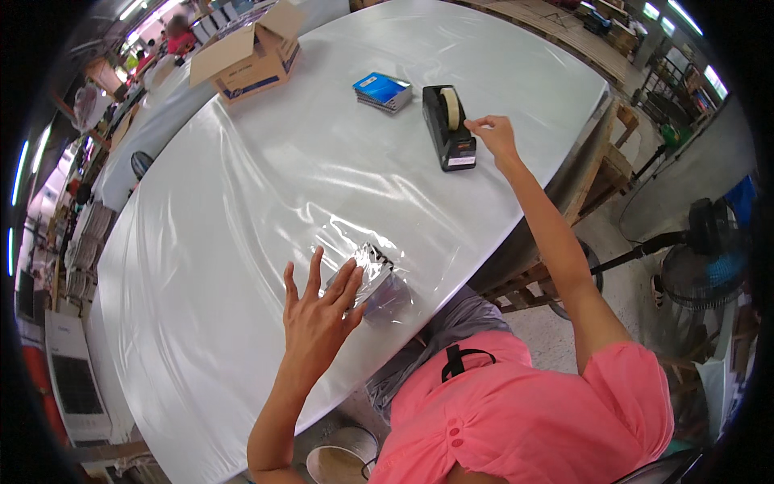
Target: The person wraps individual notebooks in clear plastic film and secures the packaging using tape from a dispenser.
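My left hand [317,316] has its fingers spread and rests on a spiral-bound notebook [372,273] with a black coil. Clear plastic film [403,300] lies creased and shiny around the notebook; the hand hides part of both. Farther off and to the right, my right hand [494,135] is at the side of a black tape dispenser [439,129]. Its thumb and forefinger are pinched together beside the pale tape roll [450,109]. Whatever is between those fingertips is too small to make out.
A stack of blue-covered spiral notebooks [383,91] sits left of the dispenser. An open cardboard box [254,60] stands at the far left of the plastic-covered table [193,266]. To the right is a standing fan [703,262]; a bucket [343,453] is below the near edge.
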Action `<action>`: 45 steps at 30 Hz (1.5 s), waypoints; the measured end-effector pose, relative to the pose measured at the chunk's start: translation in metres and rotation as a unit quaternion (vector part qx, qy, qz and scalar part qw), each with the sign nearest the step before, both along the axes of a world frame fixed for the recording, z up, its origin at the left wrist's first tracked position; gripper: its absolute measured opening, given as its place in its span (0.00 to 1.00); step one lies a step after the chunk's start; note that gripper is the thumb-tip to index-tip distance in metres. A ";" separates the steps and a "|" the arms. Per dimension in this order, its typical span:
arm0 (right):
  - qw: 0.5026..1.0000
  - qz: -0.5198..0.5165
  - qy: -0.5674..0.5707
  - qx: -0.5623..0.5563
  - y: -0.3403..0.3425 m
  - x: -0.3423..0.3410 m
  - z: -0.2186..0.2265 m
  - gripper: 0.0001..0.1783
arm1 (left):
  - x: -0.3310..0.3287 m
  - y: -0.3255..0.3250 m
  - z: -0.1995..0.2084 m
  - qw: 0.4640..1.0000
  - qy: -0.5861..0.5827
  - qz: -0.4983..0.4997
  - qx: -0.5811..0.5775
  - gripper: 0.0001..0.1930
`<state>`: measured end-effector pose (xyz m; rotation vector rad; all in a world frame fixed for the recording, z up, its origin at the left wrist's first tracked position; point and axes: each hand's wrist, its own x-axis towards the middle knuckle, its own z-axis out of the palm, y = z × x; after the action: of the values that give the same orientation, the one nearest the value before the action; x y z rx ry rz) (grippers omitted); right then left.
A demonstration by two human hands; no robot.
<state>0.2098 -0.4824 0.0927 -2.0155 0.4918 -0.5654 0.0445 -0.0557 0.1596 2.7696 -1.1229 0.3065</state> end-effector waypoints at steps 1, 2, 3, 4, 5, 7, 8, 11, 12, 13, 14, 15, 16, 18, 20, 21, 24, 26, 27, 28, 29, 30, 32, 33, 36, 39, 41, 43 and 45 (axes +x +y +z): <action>0.990 0.022 0.116 0.082 -0.009 0.007 -0.002 0.19 | 0.000 0.000 0.000 1.000 0.016 0.009 0.009 0.26; 0.990 0.019 0.114 0.082 -0.005 0.007 0.000 0.19 | -0.001 0.001 -0.001 1.000 0.011 0.010 0.004 0.26; 0.976 -0.009 0.156 0.149 0.002 0.010 0.002 0.19 | -0.001 0.000 -0.002 1.000 0.010 0.008 0.004 0.26; 0.956 -0.037 0.197 0.214 0.006 0.011 0.005 0.19 | -0.001 0.000 -0.002 1.000 0.007 0.011 -0.001 0.27; 0.956 -0.036 0.197 0.215 0.010 0.010 0.007 0.19 | -0.001 0.000 -0.003 1.000 0.006 0.016 -0.005 0.27; 0.925 -0.011 0.184 0.332 0.017 0.007 0.011 0.16 | -0.001 0.002 -0.005 1.000 -0.003 0.017 -0.005 0.27; 0.925 -0.012 0.184 0.332 0.017 0.003 0.006 0.16 | -0.001 0.002 -0.005 1.000 -0.012 0.014 -0.008 0.28; 0.884 -0.012 -0.001 0.468 0.025 -0.008 -0.015 0.17 | -0.002 0.001 -0.002 1.000 0.000 0.015 -0.010 0.28; 0.867 -0.003 -0.037 0.497 0.030 -0.013 -0.019 0.16 | -0.002 0.000 -0.002 1.000 0.001 0.017 -0.012 0.28; 0.848 0.005 -0.073 0.524 0.033 -0.017 -0.022 0.16 | -0.002 0.000 -0.003 1.000 -0.001 0.019 -0.014 0.28; 0.848 0.003 -0.069 0.526 0.037 -0.023 -0.023 0.16 | -0.002 0.000 -0.004 1.000 -0.001 0.018 -0.013 0.28; 0.872 -0.022 -0.050 0.486 0.040 -0.029 -0.023 0.17 | -0.003 0.001 -0.004 1.000 0.003 0.019 -0.011 0.28; 0.894 -0.047 -0.031 0.444 0.045 -0.035 -0.024 0.19 | -0.004 0.001 -0.004 0.999 0.013 0.029 -0.009 0.28; 0.899 -0.055 -0.017 0.433 0.051 -0.048 -0.036 0.20 | -0.004 -0.001 -0.002 0.999 0.023 0.034 -0.009 0.29; 0.904 -0.061 -0.002 0.423 0.053 -0.052 -0.044 0.22 | -0.004 -0.001 -0.001 0.999 0.031 0.039 -0.009 0.29; 0.902 -0.071 -0.016 0.425 0.052 -0.051 -0.047 0.17 | -0.004 -0.002 -0.002 0.999 0.033 0.038 -0.009 0.29; 0.980 -0.125 -0.017 0.154 0.045 -0.047 -0.065 0.11 | -0.004 -0.004 -0.002 0.999 0.026 0.032 -0.013 0.29; 0.980 -0.150 -0.003 -0.127 0.047 -0.050 -0.073 0.10 | -0.005 -0.002 -0.001 0.999 0.029 0.039 -0.014 0.29; 0.969 -0.172 0.014 -0.177 0.055 -0.056 -0.072 0.10 | -0.005 0.000 -0.001 0.998 0.030 0.047 -0.012 0.29; 0.954 -0.194 0.031 -0.227 0.061 -0.060 -0.069 0.11 | -0.004 0.001 -0.001 0.999 0.028 0.042 -0.009 0.29; 0.955 -0.187 0.034 -0.230 0.060 -0.064 -0.060 0.11 | -0.004 -0.001 -0.001 0.999 0.030 0.036 -0.010 0.29; 0.989 -0.100 0.009 -0.110 0.065 -0.071 -0.051 0.12 | -0.005 -0.002 -0.003 0.998 0.039 0.044 -0.008 0.29; 0.983 0.083 -0.030 0.162 0.098 -0.094 -0.006 0.15 | -0.003 -0.002 -0.006 1.000 0.014 0.025 -0.011 0.28; 0.966 0.143 0.019 0.214 0.122 -0.108 0.017 0.14 | -0.004 -0.001 -0.006 0.999 0.020 0.030 -0.006 0.28; 0.894 0.273 0.147 0.324 0.187 -0.141 0.064 0.13 | -0.005 0.005 -0.007 0.999 0.012 0.032 -0.010 0.27; 0.834 0.331 0.173 0.407 0.219 -0.165 0.064 0.16 | -0.006 0.004 -0.007 0.999 0.013 0.029 -0.003 0.26; 0.836 0.317 0.200 0.400 0.228 -0.176 0.063 0.17 | -0.005 0.001 -0.005 1.000 0.010 0.027 -0.010 0.26; 0.846 0.317 0.198 0.382 0.230 -0.182 0.055 0.17 | -0.006 0.000 -0.005 1.000 0.008 0.025 -0.016 0.26; 0.892 0.278 0.178 0.309 0.234 -0.190 0.047 0.16 | -0.007 0.000 -0.006 0.999 0.007 0.027 -0.027 0.27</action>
<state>0.0196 -0.2482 0.1394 -1.5230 0.2358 0.3000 0.0374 -0.0561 0.1535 2.7536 -1.0223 0.3186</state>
